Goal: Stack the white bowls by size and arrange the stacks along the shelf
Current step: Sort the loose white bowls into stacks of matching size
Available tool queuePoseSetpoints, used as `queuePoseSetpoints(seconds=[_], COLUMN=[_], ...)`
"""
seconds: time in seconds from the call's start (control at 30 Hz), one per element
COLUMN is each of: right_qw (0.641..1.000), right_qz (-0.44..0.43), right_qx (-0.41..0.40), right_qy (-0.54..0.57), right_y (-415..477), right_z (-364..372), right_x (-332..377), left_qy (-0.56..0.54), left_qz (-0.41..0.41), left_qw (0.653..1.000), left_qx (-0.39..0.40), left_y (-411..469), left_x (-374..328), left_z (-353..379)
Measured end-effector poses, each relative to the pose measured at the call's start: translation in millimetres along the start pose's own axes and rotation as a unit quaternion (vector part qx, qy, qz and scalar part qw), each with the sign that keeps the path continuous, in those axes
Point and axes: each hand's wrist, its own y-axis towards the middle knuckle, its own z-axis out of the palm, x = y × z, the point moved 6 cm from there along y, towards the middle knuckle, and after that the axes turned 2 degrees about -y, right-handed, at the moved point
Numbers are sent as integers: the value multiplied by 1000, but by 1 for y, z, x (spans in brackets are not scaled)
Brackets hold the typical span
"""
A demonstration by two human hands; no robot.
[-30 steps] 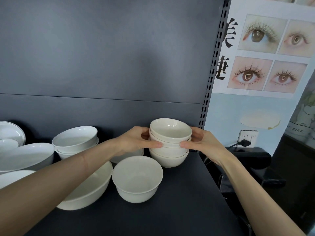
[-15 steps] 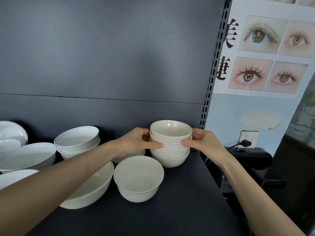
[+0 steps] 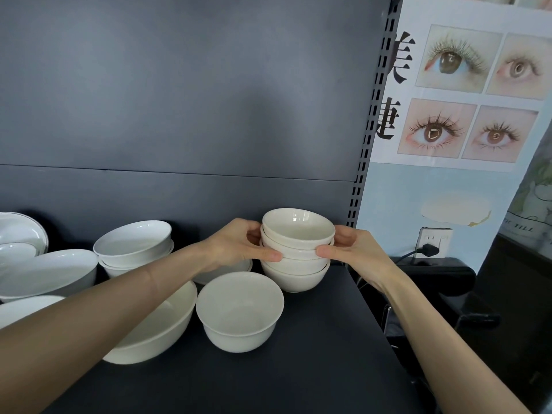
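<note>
Head view: your left hand and right hand are both gripping the stack of small bowls. Your thumbs are in front and the other fingers wrap round the back, out of sight. It looks like four bowls nested, but the rims crowd together, so don't quote me. I can't tell if the bottom one is resting on the shelf or just off it.

Your left hand hides most of a shallow dish, and that forearm cuts across the big bowl. The plates far out past your left hand run off frame.

A single bowl sits just below your left hand, close to the stack. Open shelf runs below your right hand to the right edge, and the slotted post is right behind that hand.

Versus a second ago: same grip, same spot.
</note>
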Motion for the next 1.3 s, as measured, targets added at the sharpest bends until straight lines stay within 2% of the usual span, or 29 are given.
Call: queuePoseSetpoints(seconds=[0.2,0.83,1.03,1.2,1.3], right_qw=[1000,999,992,973,953], right_qz=[-8,9,32,64,54], right_qx=[2,-2,30,38,41], right_qy=[10,-47,-115,-220,-296], right_y=[-2,0,-4,-11,-17], right_z=[0,-2,-1,-1,1], right_x=[0,4,13,31,50], left_qy=[12,31,117,251,327], left_qz=[11,-18,-43,-56,-41], left_qw=[1000,999,992,966,944], left_qx=[-19,-7,20,7,18], left_y=[-1,-5,-9,-21,-36], left_x=[-6,-3,-11,-26,-40], left_z=[-1,1,1,-9,-10])
